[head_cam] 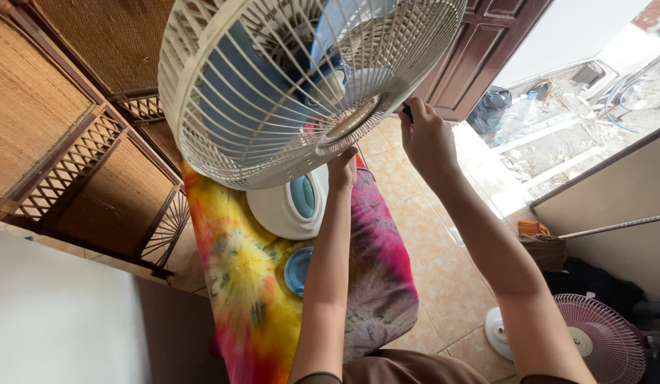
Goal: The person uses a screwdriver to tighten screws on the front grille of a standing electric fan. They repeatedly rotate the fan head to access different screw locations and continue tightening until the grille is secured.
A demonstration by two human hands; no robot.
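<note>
A cream plastic fan cage (273,92) with blue blades inside fills the top of the view, tilted toward me. My left hand (342,167) reaches up and touches the cage's lower rim near the hub. At the cage's right edge my right hand (426,139) is closed around a small dark tool, a screwdriver handle by the look of it. Below the cage sits the fan's white body with a blue dial (291,203). It rests on a surface covered by a bright tie-dye cloth (244,284), where a small blue round cap (298,270) also lies.
A woven rattan and wood screen (74,156) stands at the left. A white surface (60,320) fills the lower left. Beige floor tiles (443,270) lie at the right, with a second fan with a pink grille (600,338) on them. A dark wooden door (479,50) opens to a bright yard.
</note>
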